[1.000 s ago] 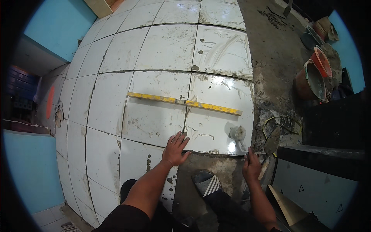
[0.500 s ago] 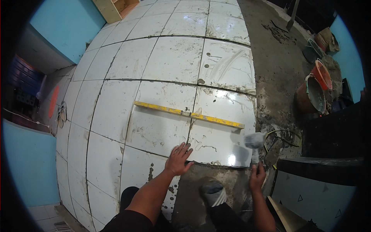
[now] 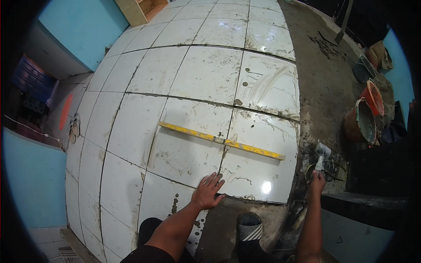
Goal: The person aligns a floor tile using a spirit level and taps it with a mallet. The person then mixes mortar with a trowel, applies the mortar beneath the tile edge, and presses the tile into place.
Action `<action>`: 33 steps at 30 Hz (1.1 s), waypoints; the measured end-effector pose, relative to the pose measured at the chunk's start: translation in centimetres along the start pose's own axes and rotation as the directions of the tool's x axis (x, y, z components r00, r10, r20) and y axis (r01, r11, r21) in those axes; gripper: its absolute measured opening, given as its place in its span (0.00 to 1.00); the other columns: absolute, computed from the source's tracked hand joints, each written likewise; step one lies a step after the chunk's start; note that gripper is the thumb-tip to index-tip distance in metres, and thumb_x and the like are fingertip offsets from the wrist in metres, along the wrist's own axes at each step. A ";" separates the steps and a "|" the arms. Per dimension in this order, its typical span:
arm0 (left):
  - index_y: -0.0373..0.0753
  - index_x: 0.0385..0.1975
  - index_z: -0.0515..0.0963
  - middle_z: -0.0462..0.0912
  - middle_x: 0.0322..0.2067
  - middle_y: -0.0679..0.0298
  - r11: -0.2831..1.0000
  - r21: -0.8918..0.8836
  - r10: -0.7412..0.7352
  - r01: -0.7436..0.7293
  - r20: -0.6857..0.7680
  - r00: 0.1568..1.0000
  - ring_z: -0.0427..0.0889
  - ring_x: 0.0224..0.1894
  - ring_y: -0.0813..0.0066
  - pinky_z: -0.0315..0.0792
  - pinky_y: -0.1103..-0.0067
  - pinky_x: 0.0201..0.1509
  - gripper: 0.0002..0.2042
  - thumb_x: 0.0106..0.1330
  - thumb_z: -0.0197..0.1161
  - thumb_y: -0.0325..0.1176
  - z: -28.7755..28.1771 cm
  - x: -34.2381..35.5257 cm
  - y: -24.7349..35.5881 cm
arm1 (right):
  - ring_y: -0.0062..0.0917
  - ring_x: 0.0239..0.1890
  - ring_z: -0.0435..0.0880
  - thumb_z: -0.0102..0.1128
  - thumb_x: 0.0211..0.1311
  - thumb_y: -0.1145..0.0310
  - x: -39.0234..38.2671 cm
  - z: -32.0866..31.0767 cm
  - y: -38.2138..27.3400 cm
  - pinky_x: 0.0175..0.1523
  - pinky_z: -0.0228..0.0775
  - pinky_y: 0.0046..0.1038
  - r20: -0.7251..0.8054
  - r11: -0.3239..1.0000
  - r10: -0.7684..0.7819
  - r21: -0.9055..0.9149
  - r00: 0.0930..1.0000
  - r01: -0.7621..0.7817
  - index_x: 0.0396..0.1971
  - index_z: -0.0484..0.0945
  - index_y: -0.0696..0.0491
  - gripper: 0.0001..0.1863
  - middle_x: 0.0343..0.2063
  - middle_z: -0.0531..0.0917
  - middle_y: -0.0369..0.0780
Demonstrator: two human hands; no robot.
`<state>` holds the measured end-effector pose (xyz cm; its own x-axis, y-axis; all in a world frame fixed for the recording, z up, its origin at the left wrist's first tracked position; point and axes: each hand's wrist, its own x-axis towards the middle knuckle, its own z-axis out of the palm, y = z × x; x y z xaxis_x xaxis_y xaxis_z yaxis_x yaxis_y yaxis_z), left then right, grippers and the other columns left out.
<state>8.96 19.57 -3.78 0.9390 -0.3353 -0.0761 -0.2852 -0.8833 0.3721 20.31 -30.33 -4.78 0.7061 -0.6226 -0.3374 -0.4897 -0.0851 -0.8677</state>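
My left hand (image 3: 209, 191) rests with fingers spread at the near edges of two white tiles, beside the joint between them. A mallet (image 3: 323, 150) with a pale, cement-smeared head is in my right hand (image 3: 316, 182), whose fingers wrap round its handle. It hangs to the right of the tiles, over the grey strip of floor. A yellow spirit level (image 3: 254, 150) lies across the joint, bridging a left tile (image 3: 184, 160) and a shiny right tile (image 3: 245, 175). Both hands are apart from the level.
Bare cement (image 3: 237, 210) lies in front of the right tile, with my slippered foot (image 3: 249, 228) on it. Orange buckets (image 3: 360, 120) stand at the right wall. A dark, raised block (image 3: 359, 201) borders my right arm. A wooden shelf unit (image 3: 140, 11) stands at the back left.
My right hand has swung the mallet right, away from above the right tile. My left hand stays spread on the tiles. The whole view has shifted slightly.
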 end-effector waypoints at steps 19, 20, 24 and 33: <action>0.38 0.62 0.76 0.71 0.66 0.50 1.000 -0.005 0.007 -0.007 -0.046 0.999 0.63 0.74 0.48 0.53 0.55 0.76 0.32 0.59 0.70 0.48 0.0 0.2 0.4 | 0.49 0.52 0.81 0.64 0.63 0.71 -3.2 -1.0 0.3 0.58 0.72 0.44 -0.140 0.718 -0.578 -0.556 0.804 0.419 0.49 0.82 0.61 0.16 0.46 0.83 0.50; 0.38 0.62 0.76 0.71 0.66 0.50 1.000 -0.017 0.023 -0.024 -0.047 0.999 0.63 0.74 0.48 0.53 0.55 0.76 0.32 0.59 0.70 0.48 0.2 0.5 0.6 | 0.50 0.53 0.79 0.63 0.63 0.71 -4.6 -2.4 1.2 0.59 0.70 0.45 -0.100 0.662 -0.618 -0.602 0.780 0.447 0.49 0.82 0.60 0.16 0.47 0.82 0.50; 0.38 0.62 0.75 0.68 0.69 0.50 1.000 0.007 -0.005 0.005 -0.003 1.000 0.61 0.75 0.49 0.53 0.55 0.76 0.32 0.59 0.70 0.47 0.5 0.2 0.6 | 0.51 0.59 0.74 0.65 0.63 0.67 -11.2 -6.6 5.2 0.64 0.64 0.49 -0.027 0.526 -0.629 -0.750 0.777 0.400 0.53 0.80 0.58 0.20 0.50 0.79 0.50; 0.38 0.64 0.72 0.66 0.70 0.50 0.999 0.032 0.039 -0.038 -0.047 0.998 0.59 0.75 0.47 0.52 0.53 0.76 0.35 0.59 0.71 0.48 1.0 0.4 0.5 | 0.53 0.60 0.74 0.69 0.63 0.59 -15.5 -7.9 11.4 0.65 0.65 0.47 -0.220 0.766 -0.257 -0.640 0.941 0.060 0.60 0.74 0.61 0.30 0.55 0.77 0.54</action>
<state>9.01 18.72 -4.52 0.9351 -0.3540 -0.0177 -0.3267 -0.8801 0.3445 -0.21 -27.77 -6.56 0.6779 -0.7350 -0.0148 -0.6602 -0.5999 -0.4519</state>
